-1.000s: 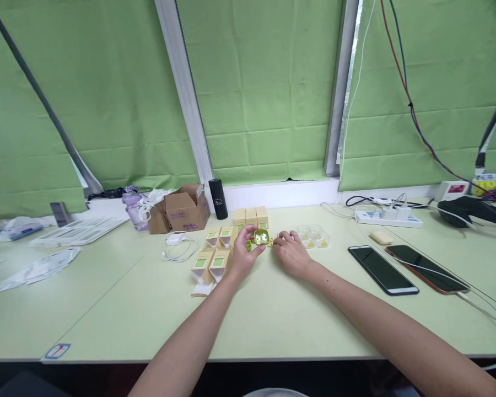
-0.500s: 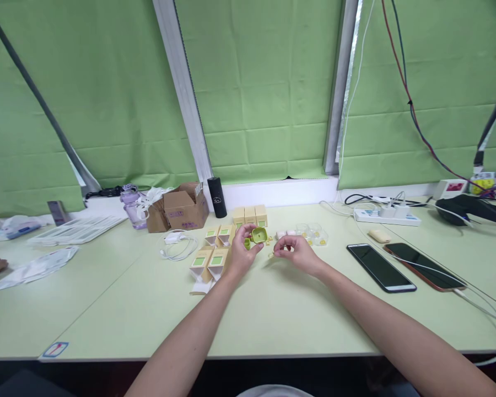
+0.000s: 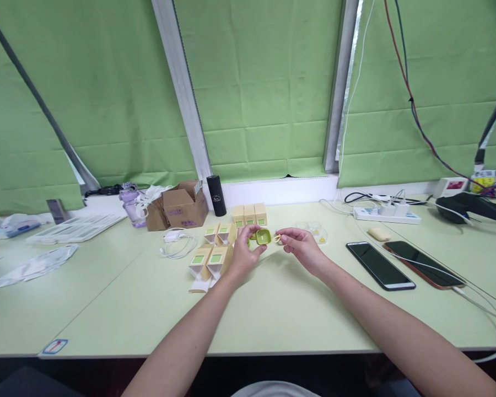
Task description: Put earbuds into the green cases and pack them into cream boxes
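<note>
My left hand [image 3: 243, 254] is closed round a small green case [image 3: 263, 237], held just above the table with its open side up. My right hand [image 3: 301, 247] pinches a small yellow piece [image 3: 276, 238] and holds it against the right edge of the green case. Behind my left hand lie several small beige boxes with green labels [image 3: 215, 259], some open. Three closed beige boxes [image 3: 249, 214] stand in a row further back. Clear plastic trays with yellow pieces [image 3: 316, 231] sit behind my right hand.
Two phones [image 3: 380, 265] lie at the right, one on a white cable. A power strip [image 3: 386, 215], a beige earbud case [image 3: 379, 234], a black cylinder [image 3: 216, 196], a cardboard box [image 3: 184, 207], a white charger cable [image 3: 176, 242] and plastic bags [image 3: 35, 267] lie about the pale green table [image 3: 273, 309].
My right hand lifted off the table with a small yellow piece pinched in it and brought it to the green case. My left hand kept hold of the case.
</note>
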The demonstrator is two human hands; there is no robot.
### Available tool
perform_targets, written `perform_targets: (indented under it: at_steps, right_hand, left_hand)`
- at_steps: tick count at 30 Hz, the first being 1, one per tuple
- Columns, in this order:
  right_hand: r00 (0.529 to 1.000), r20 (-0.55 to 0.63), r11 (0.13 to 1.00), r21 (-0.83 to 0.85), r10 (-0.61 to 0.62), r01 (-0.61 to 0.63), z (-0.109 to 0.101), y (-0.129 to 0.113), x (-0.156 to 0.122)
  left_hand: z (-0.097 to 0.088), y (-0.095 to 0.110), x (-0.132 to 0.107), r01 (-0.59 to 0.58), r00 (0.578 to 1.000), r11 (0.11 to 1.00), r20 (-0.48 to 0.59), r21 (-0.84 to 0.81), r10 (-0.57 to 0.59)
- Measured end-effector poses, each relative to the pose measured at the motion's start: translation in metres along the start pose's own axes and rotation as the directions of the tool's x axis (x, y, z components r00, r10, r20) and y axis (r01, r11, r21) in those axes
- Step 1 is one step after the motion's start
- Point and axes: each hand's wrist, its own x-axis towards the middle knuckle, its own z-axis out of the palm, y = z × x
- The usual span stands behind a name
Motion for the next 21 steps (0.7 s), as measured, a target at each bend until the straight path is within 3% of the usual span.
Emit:
perform_targets:
  at_steps: [21]
  right_hand:
    - [0.967,-0.219,0.992,0.049,0.127,-0.119,-0.0056,0.006,0.0055]
  left_hand:
    - [0.002,0.0011,-0.0031,-0.014,0.998,1.0,0.055,0.013,0.014]
